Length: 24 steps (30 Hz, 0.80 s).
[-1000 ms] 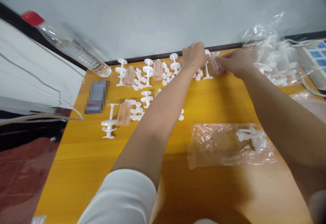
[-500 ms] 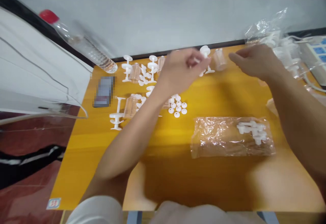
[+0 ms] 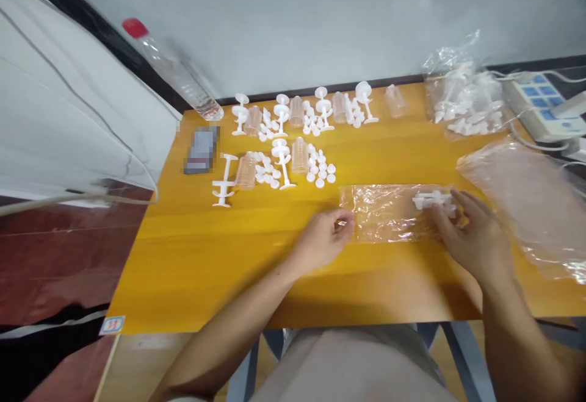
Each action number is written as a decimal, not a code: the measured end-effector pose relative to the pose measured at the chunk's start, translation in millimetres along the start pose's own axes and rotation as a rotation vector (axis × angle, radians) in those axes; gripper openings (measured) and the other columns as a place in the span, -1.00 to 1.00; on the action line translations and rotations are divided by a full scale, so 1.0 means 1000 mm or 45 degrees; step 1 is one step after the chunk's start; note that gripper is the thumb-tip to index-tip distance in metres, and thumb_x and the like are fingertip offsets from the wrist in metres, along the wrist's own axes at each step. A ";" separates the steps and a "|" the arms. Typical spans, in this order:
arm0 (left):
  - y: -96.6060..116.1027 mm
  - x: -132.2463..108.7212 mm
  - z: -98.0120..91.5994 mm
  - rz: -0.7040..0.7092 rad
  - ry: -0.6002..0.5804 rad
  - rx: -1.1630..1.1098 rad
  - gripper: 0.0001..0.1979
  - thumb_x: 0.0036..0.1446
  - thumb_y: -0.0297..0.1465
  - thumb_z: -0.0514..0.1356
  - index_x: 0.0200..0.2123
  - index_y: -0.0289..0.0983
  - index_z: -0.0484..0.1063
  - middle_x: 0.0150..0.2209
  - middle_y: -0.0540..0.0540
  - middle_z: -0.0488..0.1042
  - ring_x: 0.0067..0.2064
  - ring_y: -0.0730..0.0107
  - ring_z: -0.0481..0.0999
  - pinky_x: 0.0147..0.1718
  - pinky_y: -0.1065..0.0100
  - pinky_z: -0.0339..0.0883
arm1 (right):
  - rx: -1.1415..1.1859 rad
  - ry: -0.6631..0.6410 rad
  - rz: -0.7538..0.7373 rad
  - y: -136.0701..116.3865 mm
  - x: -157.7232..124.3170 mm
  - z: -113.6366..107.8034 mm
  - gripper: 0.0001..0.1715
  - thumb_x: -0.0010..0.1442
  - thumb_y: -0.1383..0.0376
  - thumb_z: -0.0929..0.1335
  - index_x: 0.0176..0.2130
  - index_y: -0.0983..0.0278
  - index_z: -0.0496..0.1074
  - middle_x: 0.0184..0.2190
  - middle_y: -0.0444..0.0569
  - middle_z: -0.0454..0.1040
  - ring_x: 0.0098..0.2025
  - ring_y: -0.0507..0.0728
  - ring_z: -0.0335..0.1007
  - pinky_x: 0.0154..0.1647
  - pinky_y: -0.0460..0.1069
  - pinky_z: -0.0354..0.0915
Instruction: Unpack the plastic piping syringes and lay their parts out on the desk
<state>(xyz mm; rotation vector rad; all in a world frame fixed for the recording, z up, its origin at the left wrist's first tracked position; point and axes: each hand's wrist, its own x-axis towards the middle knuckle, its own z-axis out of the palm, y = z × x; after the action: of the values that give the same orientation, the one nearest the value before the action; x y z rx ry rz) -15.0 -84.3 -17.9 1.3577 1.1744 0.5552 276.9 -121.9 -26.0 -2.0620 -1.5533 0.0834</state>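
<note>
A clear plastic bag (image 3: pixel 384 210) lies flat near the front of the table, with small white plastic pieces (image 3: pixel 428 199) at its right end; whether they are inside or on top I cannot tell. My left hand (image 3: pixel 326 238) is at the bag's left edge, fingers curled in a pinch. Over the right end, my right hand (image 3: pixel 478 234) has thumb and fingers closed about the white pieces. Behind stand two rows of white plungers (image 3: pixel 284 161) with discs, clear ribbed barrels (image 3: pixel 300 157) and clusters of small white round tips (image 3: pixel 321 167).
At the back right are a bag of white parts (image 3: pixel 471 100) and a power strip (image 3: pixel 544 109) with cables. Clear bags (image 3: pixel 526 194) lie along the right side. A phone (image 3: pixel 201 149) and a red-capped bottle (image 3: pixel 178 75) are at the left.
Both hands have come down and toward me from the back row to the clear bag. A white plunger and a clear barrel stand at the back where they were. The view has shifted.
</note>
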 end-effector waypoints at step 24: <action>-0.013 0.001 -0.018 -0.280 -0.281 -0.976 -0.56 -0.03 -0.24 0.55 -0.11 -0.34 0.67 0.02 -0.29 0.65 -0.07 0.22 0.69 0.09 0.16 0.50 | 0.879 0.018 0.240 -0.053 0.040 -0.054 -0.55 -0.01 0.15 0.60 -0.10 0.22 0.65 -0.32 -0.03 0.63 -0.38 0.05 0.60 -0.37 -0.14 0.54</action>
<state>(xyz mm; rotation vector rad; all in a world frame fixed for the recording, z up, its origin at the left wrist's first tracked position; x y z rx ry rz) -34.4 -78.3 -26.6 0.6048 0.7875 0.5938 263.9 -97.1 54.4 -1.6292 -1.0993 0.5870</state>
